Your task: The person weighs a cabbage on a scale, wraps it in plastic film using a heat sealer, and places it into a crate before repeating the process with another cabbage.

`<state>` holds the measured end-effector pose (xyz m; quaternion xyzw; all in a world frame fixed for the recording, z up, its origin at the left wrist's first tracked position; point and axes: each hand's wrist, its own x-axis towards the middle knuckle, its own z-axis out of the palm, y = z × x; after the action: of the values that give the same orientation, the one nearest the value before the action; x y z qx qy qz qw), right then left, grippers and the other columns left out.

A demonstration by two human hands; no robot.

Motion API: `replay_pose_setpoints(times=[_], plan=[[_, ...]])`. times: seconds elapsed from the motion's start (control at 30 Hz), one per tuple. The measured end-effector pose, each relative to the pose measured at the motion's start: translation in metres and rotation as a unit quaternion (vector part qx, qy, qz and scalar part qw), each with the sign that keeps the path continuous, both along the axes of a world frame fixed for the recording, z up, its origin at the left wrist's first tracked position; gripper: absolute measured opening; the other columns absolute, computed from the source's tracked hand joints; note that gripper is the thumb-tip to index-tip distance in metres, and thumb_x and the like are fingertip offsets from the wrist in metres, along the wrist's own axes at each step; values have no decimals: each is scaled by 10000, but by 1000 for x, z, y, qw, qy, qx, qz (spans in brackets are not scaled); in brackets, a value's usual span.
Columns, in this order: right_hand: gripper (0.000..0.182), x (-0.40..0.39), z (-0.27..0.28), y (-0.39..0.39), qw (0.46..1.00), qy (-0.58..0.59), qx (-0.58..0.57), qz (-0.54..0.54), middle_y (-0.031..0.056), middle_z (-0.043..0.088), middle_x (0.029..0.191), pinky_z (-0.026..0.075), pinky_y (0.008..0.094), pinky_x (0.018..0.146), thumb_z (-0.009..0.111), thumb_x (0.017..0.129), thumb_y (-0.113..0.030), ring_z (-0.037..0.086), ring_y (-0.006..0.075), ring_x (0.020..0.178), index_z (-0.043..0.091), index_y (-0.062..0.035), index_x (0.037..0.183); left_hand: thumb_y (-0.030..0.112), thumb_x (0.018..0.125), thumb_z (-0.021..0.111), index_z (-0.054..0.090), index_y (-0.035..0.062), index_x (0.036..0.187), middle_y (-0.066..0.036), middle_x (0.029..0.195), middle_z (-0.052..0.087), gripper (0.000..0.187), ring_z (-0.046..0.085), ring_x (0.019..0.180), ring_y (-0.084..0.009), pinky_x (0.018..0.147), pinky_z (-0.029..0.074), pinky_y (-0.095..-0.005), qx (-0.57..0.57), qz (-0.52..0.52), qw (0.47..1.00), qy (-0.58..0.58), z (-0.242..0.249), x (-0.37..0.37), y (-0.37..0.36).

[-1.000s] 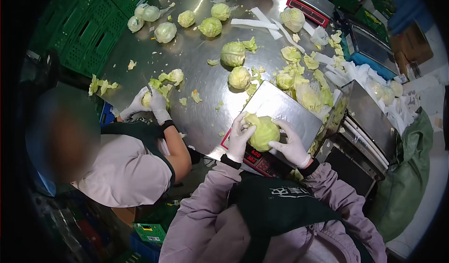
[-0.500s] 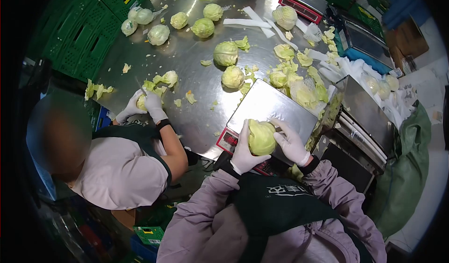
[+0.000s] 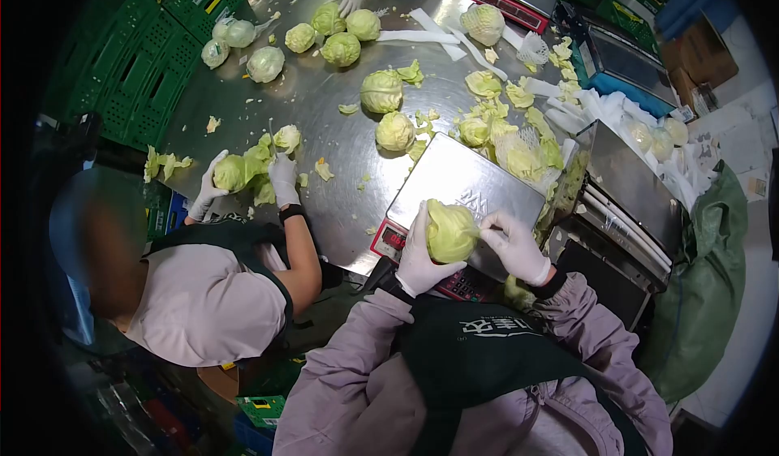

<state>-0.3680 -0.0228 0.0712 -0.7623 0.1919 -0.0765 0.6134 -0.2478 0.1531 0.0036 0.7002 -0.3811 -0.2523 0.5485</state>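
My gloved left hand (image 3: 420, 260) cups a pale green cabbage (image 3: 451, 233) from its left side and underneath. On the cabbage's right, my gloved right hand (image 3: 518, 249) has thumb and fingertips pinched together close to its surface. Something thin and pale seems to stretch from those fingertips to the cabbage, too small to name. Both hands are over the near edge of a digital scale (image 3: 438, 172) with a steel pan and a red front. Its keypad is partly hidden beneath the cabbage and my left hand.
Loose leaves (image 3: 495, 127) and a netted cabbage (image 3: 519, 157) lie beyond the scale. Several cabbages, including one (image 3: 381, 91), rest on the steel table (image 3: 324, 204). At left a co-worker's hands (image 3: 209, 187) handle another cabbage. Green crates (image 3: 122, 75) are stacked behind; a steel machine (image 3: 633, 188) stands right.
My right hand has drawn back from the cabbage, its fingers now pinched. At the far side, another person's hand has set a cabbage among others. The co-worker's hands have moved apart.
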Motion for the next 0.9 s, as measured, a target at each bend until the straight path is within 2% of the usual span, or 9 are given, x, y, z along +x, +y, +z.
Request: replay_pose_setpoints(times=[0.13,0.23,0.37,0.43,0.47,0.57,0.63,0.73,0.9], plan=[[73,-18,48,5,958,46,104,264,26,584,876,461,262,774,574,945,-103,544,89,834,569,-31,953,168,619,884,36,9,1505,-219,1420,358,1236,389,1322,-317,1084,339,-409,-66,13,994,85,-8,-4,-5],[96,-24,66,15,902,51,165,396,19,611,880,466,258,767,598,941,-117,568,95,833,589,-27,973,155,628,874,27,8,1505,-220,1424,349,1228,378,1327,-319,1093,329,-410,-18,5,999,-39,5,-4,-7],[186,-19,43,-8,953,135,79,261,42,666,909,488,296,807,635,890,-106,624,149,848,626,-25,1058,131,632,869,17,9,1505,-218,1435,330,1226,379,1326,-319,1096,328,-411,-10,16,998,-53,9,-5,-10],[289,-11,28,-12,971,149,-161,95,83,657,995,483,325,863,649,849,-92,626,215,923,613,-39,1131,119,640,863,12,11,1505,-216,1439,323,1219,377,1328,-316,1098,326,-409,-13,18,999,-41,5,-4,-8],[390,-13,-11,-15,997,0,-60,40,123,605,1120,466,342,913,654,823,-69,596,266,1007,583,-58,1206,106,649,854,-1,11,1504,-214,1444,317,1213,380,1327,-313,1097,330,-406,-25,19,999,-8,1,-3,-8],[460,1,-25,-8,997,-32,-49,56,137,544,1211,449,342,941,660,812,-46,564,277,1063,550,-67,1259,75,672,831,-35,30,1506,-206,1459,299,1202,393,1321,-305,1092,343,-397,-44,13,999,29,-5,4,-9],[461,5,-29,-9,996,-23,-75,45,105,546,1146,464,323,903,685,794,-21,581,229,999,560,-66,1236,79,672,832,-33,49,1511,-203,1465,294,1205,403,1315,-306,1089,350,-398,-75,9,992,101,-4,6,-9],[410,12,-29,-15,985,70,149,47,45,519,1018,470,264,824,724,766,-16,557,119,876,588,-59,1151,96,662,843,0,55,1515,-200,1467,293,1199,374,1332,-302,1095,334,-399,-78,-5,990,116,0,12,-4],[383,18,-47,-25,992,-34,1,123,53,526,1052,475,280,833,723,770,-21,556,153,924,595,-68,1128,87,659,842,2,54,1515,-188,1461,293,1200,361,1336,-298,1099,323,-395,-79,-24,990,117,7,16,-2]])
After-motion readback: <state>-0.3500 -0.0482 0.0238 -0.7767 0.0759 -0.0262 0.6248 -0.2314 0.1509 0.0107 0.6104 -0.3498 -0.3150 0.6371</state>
